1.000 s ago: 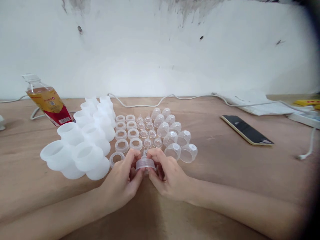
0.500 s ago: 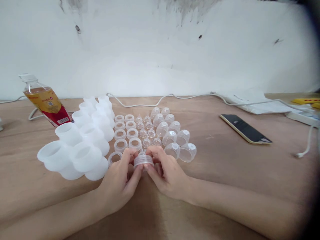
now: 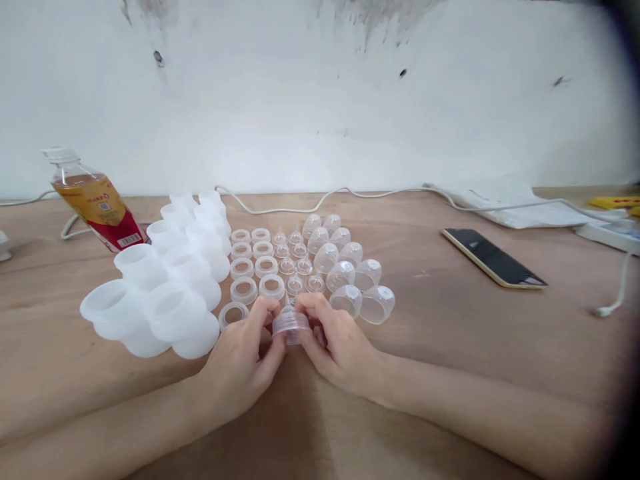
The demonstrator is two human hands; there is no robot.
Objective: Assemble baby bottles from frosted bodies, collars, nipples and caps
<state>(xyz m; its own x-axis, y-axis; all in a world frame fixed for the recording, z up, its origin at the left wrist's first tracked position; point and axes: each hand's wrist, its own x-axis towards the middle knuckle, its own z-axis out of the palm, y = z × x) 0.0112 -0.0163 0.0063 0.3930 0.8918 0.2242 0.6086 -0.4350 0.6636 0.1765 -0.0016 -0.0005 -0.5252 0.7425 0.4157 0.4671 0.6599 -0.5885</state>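
Between both hands is a clear ring with a nipple (image 3: 291, 323) poking up through it. My left hand (image 3: 243, 355) pinches its left side, and my right hand (image 3: 341, 340) grips the right side. Just beyond my fingers lie two columns of clear rings (image 3: 243, 290) and two columns of clear nipples (image 3: 315, 284). Domed clear caps (image 3: 377, 305) lie in two columns to the right of the nipples. Several frosted white bottles (image 3: 176, 313) stand open-mouthed in rows on the left. My fingers partly hide the nearest pieces.
A drink bottle (image 3: 100, 210) stands at the back left. A phone (image 3: 493, 258) lies on the right of the wooden table (image 3: 430, 347). White cable (image 3: 280, 211) runs along the wall, near a white plastic bag (image 3: 515, 207) and a power strip (image 3: 607, 231).
The view has shifted slightly. The held ring is tilted a little differently, with more of the nipple's tip showing above it, and my thumbs have moved apart beneath it.
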